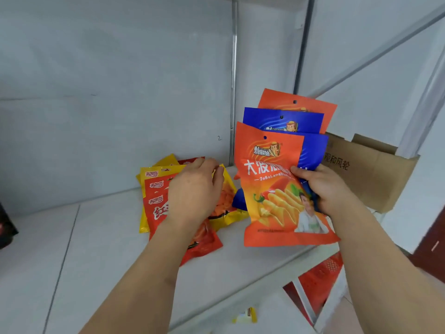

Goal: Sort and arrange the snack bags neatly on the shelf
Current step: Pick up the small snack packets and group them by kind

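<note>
My right hand (pixel 322 189) grips a fanned bunch of chip bags above the white shelf (pixel 101 256): an orange bag (pixel 272 189) in front, a blue bag (pixel 284 122) behind it, and another orange bag (pixel 298 103) at the back. Its thumb presses on the front bag. My left hand (pixel 195 189) rests flat on a pile of red snack bags (pixel 156 206) and yellow snack bags (pixel 226 206) lying on the shelf to the left of the bunch. The hand and forearm hide much of that pile.
A brown cardboard box (pixel 370 172) stands at the right end of the shelf behind my right hand. Red packaging (pixel 317 283) and a small yellow packet (pixel 245 317) lie on the level below. A dark object (pixel 6 225) sits at the left edge.
</note>
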`<action>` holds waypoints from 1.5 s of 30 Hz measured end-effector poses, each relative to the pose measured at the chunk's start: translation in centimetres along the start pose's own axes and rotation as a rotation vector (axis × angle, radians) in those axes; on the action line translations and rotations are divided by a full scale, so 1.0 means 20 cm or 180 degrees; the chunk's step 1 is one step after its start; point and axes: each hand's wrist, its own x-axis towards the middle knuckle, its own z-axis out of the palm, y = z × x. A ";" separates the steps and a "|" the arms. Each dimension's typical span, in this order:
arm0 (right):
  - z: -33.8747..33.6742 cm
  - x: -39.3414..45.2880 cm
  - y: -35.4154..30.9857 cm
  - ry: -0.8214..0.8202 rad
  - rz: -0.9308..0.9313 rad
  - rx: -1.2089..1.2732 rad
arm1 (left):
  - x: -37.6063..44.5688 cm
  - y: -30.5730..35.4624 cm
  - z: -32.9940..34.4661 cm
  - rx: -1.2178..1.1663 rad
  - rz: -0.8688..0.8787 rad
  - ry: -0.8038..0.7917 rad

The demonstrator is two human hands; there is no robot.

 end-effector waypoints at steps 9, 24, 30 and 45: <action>-0.02 0.68 -0.04 -0.0678 -0.0222 -0.0539 | 0.23 0.17 0.35 0.0464 -0.0704 0.0057; 0.16 1.03 0.04 -0.0771 -0.0831 -0.1600 | 0.27 0.15 0.49 0.1022 -0.1183 0.0018; 0.13 0.91 -0.01 -0.0451 -0.1055 -0.1939 | 0.22 0.18 0.45 0.1232 -0.1023 0.0058; 0.48 0.16 0.17 -0.1318 -0.3679 -0.3958 | -0.20 0.06 -0.01 0.1994 -0.0788 -0.0110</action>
